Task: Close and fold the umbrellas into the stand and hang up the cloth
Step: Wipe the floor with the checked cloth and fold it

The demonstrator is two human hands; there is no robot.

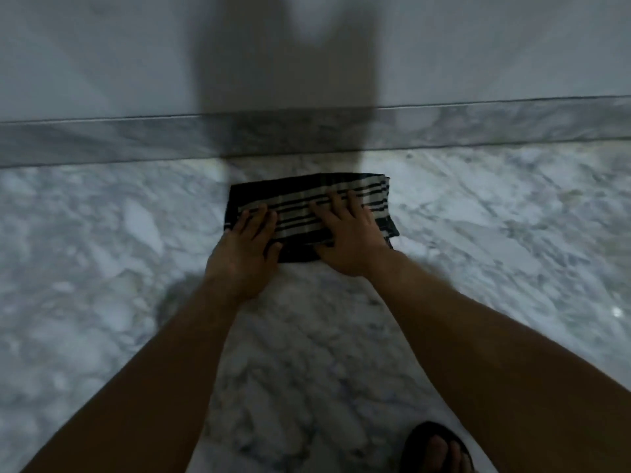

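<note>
Both hands lie flat with straight fingers on a folded black cloth with pale stripes (307, 206), gripping nothing: the left hand (244, 249) presses its left end, the right hand (345, 233) its middle and right part. The cloth lies on a grey-white veined marble floor (102, 268), near a marble skirting strip (102, 141) at the foot of a pale wall (102, 56). A dark shadow falls over wall and skirting behind the cloth. A foot in a dark sandal (437, 448) shows at the bottom edge.
</note>
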